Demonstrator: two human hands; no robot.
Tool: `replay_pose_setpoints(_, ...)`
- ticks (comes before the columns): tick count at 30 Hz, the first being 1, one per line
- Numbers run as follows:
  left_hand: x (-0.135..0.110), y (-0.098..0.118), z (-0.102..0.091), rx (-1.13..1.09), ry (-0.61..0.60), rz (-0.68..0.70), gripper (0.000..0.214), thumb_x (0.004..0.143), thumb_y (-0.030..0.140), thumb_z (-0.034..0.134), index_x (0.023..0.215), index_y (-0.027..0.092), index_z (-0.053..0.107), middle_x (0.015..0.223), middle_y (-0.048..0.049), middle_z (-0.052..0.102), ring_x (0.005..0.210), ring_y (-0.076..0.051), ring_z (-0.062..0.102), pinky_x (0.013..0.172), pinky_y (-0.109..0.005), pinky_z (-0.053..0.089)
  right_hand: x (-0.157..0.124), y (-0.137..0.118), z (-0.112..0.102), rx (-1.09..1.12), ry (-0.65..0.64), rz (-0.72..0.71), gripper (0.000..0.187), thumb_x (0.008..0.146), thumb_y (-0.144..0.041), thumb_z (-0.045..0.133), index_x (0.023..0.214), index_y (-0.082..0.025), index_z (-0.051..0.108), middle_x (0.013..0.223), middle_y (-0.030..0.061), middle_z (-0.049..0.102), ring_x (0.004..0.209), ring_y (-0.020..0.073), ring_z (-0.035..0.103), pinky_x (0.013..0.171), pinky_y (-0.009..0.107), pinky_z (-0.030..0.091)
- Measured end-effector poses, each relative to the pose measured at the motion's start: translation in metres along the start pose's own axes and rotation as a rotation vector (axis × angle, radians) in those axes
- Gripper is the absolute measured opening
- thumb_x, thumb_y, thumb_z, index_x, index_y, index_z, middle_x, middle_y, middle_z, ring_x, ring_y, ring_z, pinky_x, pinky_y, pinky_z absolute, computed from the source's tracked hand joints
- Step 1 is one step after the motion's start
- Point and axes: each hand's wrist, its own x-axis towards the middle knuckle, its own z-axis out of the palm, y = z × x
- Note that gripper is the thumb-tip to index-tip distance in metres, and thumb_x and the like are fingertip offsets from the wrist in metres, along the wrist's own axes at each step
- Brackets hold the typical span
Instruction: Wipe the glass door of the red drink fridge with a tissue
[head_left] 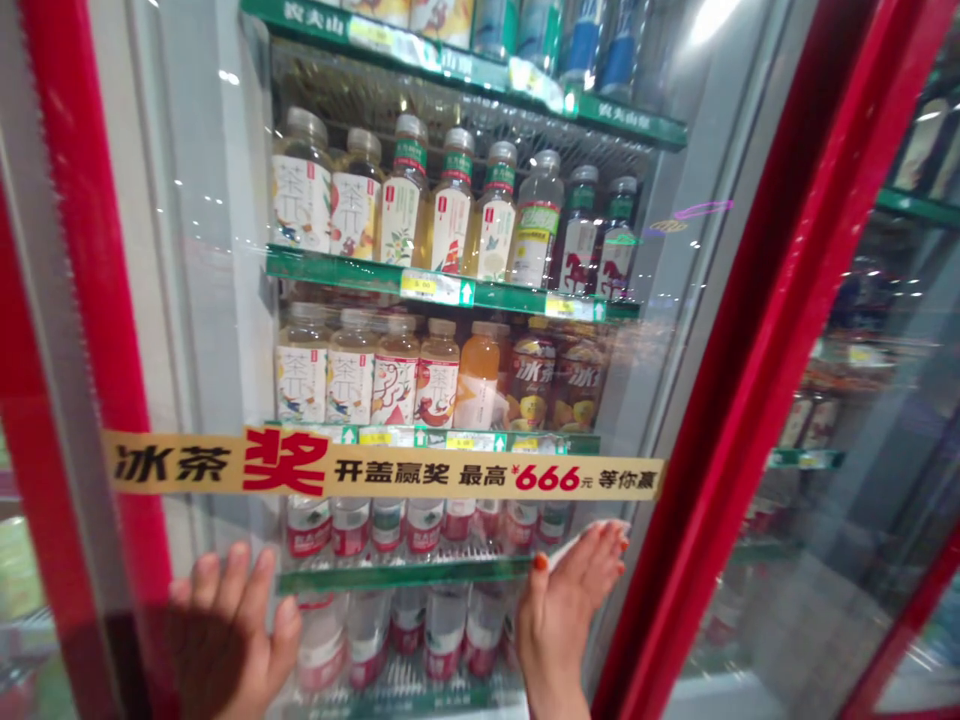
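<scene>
My right hand (574,605) is at the glass door, low and near its right-hand frame, with orange nails showing. A thin white cloth or tissue (556,556) shows under its fingers, held flat toward the glass; most of it is hidden by the hand. At the lower left is my left hand (236,625), fingers stretched and thumb apart, with nothing visible in it. A dark shadowed patch covers part of that hand near the left door frame. The glass door (217,330) stands in front of both hands, with a yellow printed strip (390,475) across it above them.
Behind the glass, green-edged shelves (510,296) carry rows of bottled drinks (454,220). Red frames border the door on the left (82,250) and right (750,340). Another glass-fronted section with shelves (817,458) is at the right. Reflections lie on the glass.
</scene>
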Motion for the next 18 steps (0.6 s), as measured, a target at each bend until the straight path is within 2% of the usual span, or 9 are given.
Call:
replay_pose_setpoints(1, 0.004, 0.008, -0.002, 0.029, 0.008, 0.025, 0.092, 0.091, 0.024, 0.074, 0.174, 0.025, 0.035, 0.182, -0.0178, 0.035, 0.174, -0.042, 0.022, 0.141, -0.072, 0.017, 0.012, -0.01, -0.001, 0.012, 0.008, 0.012, 0.08, 0.114, -0.044, 0.03, 0.179, -0.01, -0.002, 0.187, 0.0235, -0.002, 0.176, 0.0417, -0.002, 0.131, 0.084, 0.023)
replay_pose_setpoints(3, 0.012, 0.03, -0.006, 0.111, 0.039, 0.089, 0.092, 0.093, 0.021, 0.071, 0.176, 0.02, 0.03, 0.184, -0.0193, 0.029, 0.175, -0.039, 0.02, 0.143, -0.065, 0.019, 0.014, -0.037, -0.002, 0.023, -0.003, -0.135, 0.082, 0.113, -0.045, 0.035, 0.179, -0.01, 0.003, 0.188, 0.02, 0.002, 0.176, 0.0386, 0.0, 0.136, 0.076, 0.017)
replay_pose_setpoints(5, 0.017, 0.058, -0.008, 0.111, 0.079, 0.093, 0.096, 0.091, 0.017, 0.075, 0.175, 0.021, 0.03, 0.186, -0.0148, 0.026, 0.175, -0.034, 0.021, 0.145, -0.057, 0.019, -0.005, -0.052, -0.003, 0.038, -0.026, -0.385, 0.085, 0.11, -0.047, 0.044, 0.179, -0.011, 0.012, 0.188, 0.013, 0.008, 0.177, 0.0334, 0.005, 0.142, 0.062, 0.01)
replay_pose_setpoints(7, 0.016, 0.084, -0.007, 0.037, 0.083, 0.1, 0.097, 0.092, 0.02, 0.077, 0.176, 0.025, 0.028, 0.187, -0.0082, 0.024, 0.175, -0.03, 0.023, 0.146, -0.052, 0.018, -0.029, -0.043, -0.003, 0.039, -0.017, -0.544, 0.086, 0.108, -0.048, 0.048, 0.179, -0.011, 0.016, 0.188, 0.0079, 0.011, 0.177, 0.0294, 0.008, 0.144, 0.05, 0.005)
replay_pose_setpoints(10, 0.011, 0.108, 0.001, -0.087, 0.027, 0.049, 0.083, 0.103, 0.035, 0.064, 0.177, 0.026, 0.026, 0.187, -0.0013, 0.023, 0.175, -0.023, 0.02, 0.147, -0.048, 0.012, -0.031, 0.004, -0.007, -0.043, 0.012, -0.379, 0.083, 0.112, -0.046, 0.04, 0.178, -0.006, 0.01, 0.188, 0.014, 0.005, 0.177, 0.03, 0.001, 0.144, 0.058, 0.005)
replay_pose_setpoints(12, 0.008, 0.112, 0.008, -0.071, 0.024, 0.019, 0.077, 0.106, 0.036, 0.057, 0.176, 0.026, 0.027, 0.187, 0.0004, 0.022, 0.176, -0.021, 0.016, 0.147, -0.046, 0.007, -0.005, 0.027, -0.01, -0.056, 0.011, -0.115, 0.081, 0.114, -0.046, 0.034, 0.178, -0.006, 0.003, 0.187, 0.0208, 0.001, 0.176, 0.0349, -0.002, 0.139, 0.073, 0.012)
replay_pose_setpoints(14, 0.007, 0.112, 0.012, -0.038, 0.051, 0.006, 0.077, 0.105, 0.033, 0.058, 0.176, 0.027, 0.028, 0.186, 0.0011, 0.022, 0.176, -0.02, 0.016, 0.147, -0.045, 0.007, 0.023, 0.025, -0.01, 0.004, 0.024, 0.07, 0.081, 0.115, -0.047, 0.031, 0.178, -0.007, -0.001, 0.186, 0.0245, 0.0, 0.176, 0.0405, 0.0, 0.133, 0.082, 0.022)
replay_pose_setpoints(16, 0.006, 0.11, 0.015, -0.047, 0.06, -0.01, 0.077, 0.104, 0.033, 0.059, 0.175, 0.028, 0.029, 0.186, 0.0023, 0.024, 0.176, -0.02, 0.018, 0.147, -0.046, 0.009, 0.035, 0.001, -0.008, 0.053, 0.032, 0.035, 0.083, 0.114, -0.047, 0.034, 0.178, -0.007, 0.002, 0.186, 0.0255, 0.005, 0.175, 0.0421, 0.005, 0.133, 0.081, 0.025)
replay_pose_setpoints(18, 0.005, 0.11, 0.015, -0.068, 0.057, -0.019, 0.077, 0.104, 0.034, 0.06, 0.175, 0.031, 0.03, 0.185, 0.0041, 0.024, 0.175, -0.019, 0.018, 0.147, -0.045, 0.009, 0.023, -0.028, -0.004, 0.064, 0.026, -0.206, 0.085, 0.11, -0.047, 0.041, 0.178, -0.006, 0.011, 0.186, 0.0209, 0.016, 0.175, 0.0376, 0.011, 0.14, 0.069, 0.022)
